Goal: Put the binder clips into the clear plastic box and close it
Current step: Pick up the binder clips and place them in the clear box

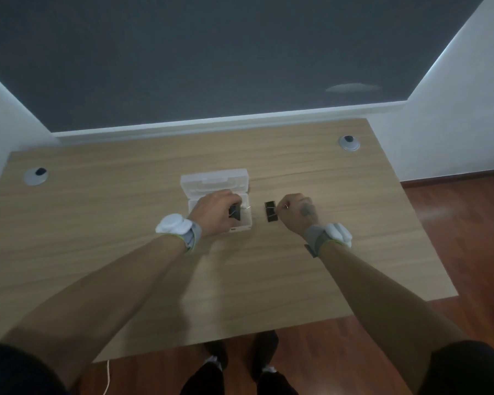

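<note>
Clear box (216,183) sits open mid-counter (97,223), lid (211,181) folded back on the far side, tray toward the person. Left hand (216,210) is over the tray, fingers closed on a black clip (234,213); its wire handles show silver just past the fingertips, above the tray's right half. Can't tell if that clip touches the tray floor. Right hand (295,210) is just right of the box, fingertips pinched on a wire handle of the black clips (271,211) lying on the counter between hand and box; looks like two stacked side by side, count uncertain at this resolution. A small red mark shows on the box's near edge, too small to read. No legible writing or brand anywhere. Dark mark on the back of the right hand, blurred. Both wrists carry grey bands (193,235) with white pods. Two grey cable grommets (36,175) sit at the counter's far corners, left and right. Wood floor below, dark wall panel behind.
</note>
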